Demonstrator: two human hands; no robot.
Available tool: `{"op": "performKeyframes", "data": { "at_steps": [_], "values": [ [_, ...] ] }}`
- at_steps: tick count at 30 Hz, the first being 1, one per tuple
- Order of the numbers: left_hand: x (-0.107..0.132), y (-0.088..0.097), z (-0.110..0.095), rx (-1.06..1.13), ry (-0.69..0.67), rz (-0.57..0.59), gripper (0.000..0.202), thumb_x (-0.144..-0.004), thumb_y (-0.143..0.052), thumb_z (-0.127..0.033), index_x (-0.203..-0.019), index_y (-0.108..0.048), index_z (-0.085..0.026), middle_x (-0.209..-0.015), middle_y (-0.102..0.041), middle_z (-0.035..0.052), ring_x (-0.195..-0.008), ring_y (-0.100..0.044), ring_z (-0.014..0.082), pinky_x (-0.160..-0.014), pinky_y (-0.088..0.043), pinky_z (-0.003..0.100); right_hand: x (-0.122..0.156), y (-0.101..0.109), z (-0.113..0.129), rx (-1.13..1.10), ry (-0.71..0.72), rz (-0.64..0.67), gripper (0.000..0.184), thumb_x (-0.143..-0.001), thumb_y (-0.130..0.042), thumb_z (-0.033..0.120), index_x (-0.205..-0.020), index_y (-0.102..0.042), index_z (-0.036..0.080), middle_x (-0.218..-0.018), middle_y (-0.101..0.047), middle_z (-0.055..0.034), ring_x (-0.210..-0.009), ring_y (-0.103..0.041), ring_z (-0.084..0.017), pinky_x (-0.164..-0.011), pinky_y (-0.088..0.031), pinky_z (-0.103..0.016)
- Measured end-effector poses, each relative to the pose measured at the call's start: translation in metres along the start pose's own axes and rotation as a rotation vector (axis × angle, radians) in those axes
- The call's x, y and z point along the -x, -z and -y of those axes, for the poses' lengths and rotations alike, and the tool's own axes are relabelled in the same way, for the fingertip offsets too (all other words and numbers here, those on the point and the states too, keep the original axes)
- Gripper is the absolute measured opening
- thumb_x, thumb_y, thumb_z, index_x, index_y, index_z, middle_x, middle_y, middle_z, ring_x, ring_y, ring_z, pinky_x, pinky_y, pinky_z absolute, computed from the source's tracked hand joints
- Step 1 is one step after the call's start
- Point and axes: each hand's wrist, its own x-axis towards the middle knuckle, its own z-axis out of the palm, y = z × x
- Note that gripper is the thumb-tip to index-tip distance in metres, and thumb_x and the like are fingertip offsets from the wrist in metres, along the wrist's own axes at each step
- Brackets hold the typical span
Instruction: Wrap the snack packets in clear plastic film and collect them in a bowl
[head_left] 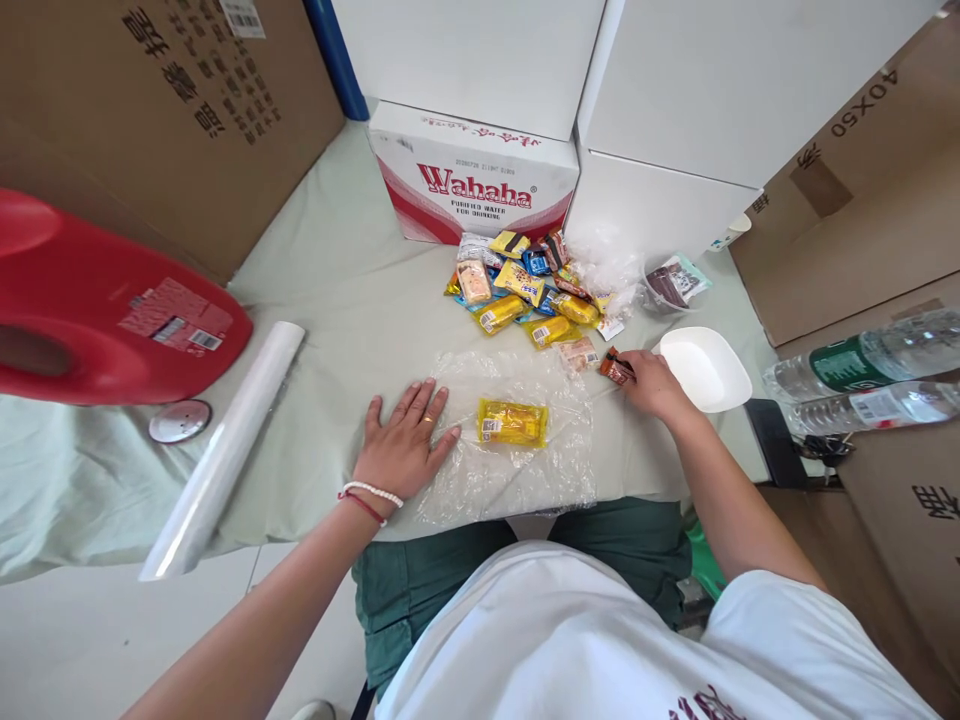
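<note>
My left hand lies flat and open on the table, its fingers spread, pressing down the left edge of a clear plastic sheet. A yellow snack packet rests in the middle of that sheet. My right hand reaches to the right and pinches a small brown-red snack packet at the sheet's far right corner. Behind it lies a pile of several wrapped snacks, mostly yellow and blue.
A white bowl sits just right of my right hand. A roll of clear film and a round metal lid lie to the left, beside a red jug. A Wahaha box, cardboard boxes and water bottles ring the table.
</note>
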Motion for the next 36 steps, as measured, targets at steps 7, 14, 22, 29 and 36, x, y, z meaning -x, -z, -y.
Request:
{"op": "performKeyframes", "data": {
  "at_steps": [7,14,22,29,36],
  "values": [
    [0.0,0.0,0.001,0.001,-0.008,-0.005,0.07,-0.104,-0.028,-0.058,-0.164,-0.033,-0.022,-0.17,-0.033,0.0125,-0.156,-0.034,0.0326,-0.127,-0.009,0.066,-0.08,0.011,0.006,-0.266,-0.011,0.055,0.033,-0.088,-0.055,0.014,-0.11,-0.079,0.019,-0.111,-0.078,-0.008,-0.103,-0.069,-0.023,-0.095,-0.051,-0.031],
    [-0.001,0.001,0.0,0.024,0.005,0.005,0.069,-0.103,-0.03,-0.057,-0.164,-0.033,-0.024,-0.17,-0.033,0.0113,-0.157,-0.033,0.0322,-0.127,-0.009,0.066,-0.113,0.017,-0.003,-0.4,-0.078,-0.169,0.035,-0.094,-0.051,0.014,-0.123,-0.071,0.009,-0.117,-0.074,-0.0161,-0.101,-0.066,-0.022,-0.099,-0.051,-0.036],
    [-0.001,0.001,0.0,0.022,-0.001,-0.006,0.069,-0.104,-0.03,-0.057,-0.164,-0.032,-0.024,-0.171,-0.032,0.0107,-0.157,-0.034,0.0315,-0.128,-0.006,0.065,-0.087,0.0,0.021,0.098,-0.07,-0.068,0.043,-0.095,-0.059,0.031,-0.135,-0.064,0.015,-0.136,-0.063,-0.02,-0.119,-0.058,-0.034,-0.098,-0.048,-0.041],
    [-0.001,0.003,0.0,0.021,-0.007,-0.004,0.067,-0.104,-0.03,-0.057,-0.164,-0.034,-0.025,-0.17,-0.033,0.0112,-0.157,-0.033,0.0305,-0.128,-0.005,0.064,-0.056,0.05,0.026,0.215,-0.155,-0.109,0.035,-0.097,-0.045,0.018,-0.119,-0.072,0.012,-0.114,-0.072,-0.0223,-0.108,-0.066,-0.035,-0.087,-0.051,-0.041],
    [-0.001,0.005,-0.002,0.024,0.006,0.034,0.067,-0.104,-0.031,-0.056,-0.164,-0.032,-0.024,-0.172,-0.028,0.0113,-0.159,-0.029,0.0295,-0.128,-0.003,0.064,0.017,0.06,0.022,-0.509,-0.03,-0.05,0.04,-0.093,-0.046,0.034,-0.117,-0.075,0.02,-0.099,-0.077,-0.009,-0.086,-0.069,-0.027,-0.077,-0.054,-0.036]
  ]
}}
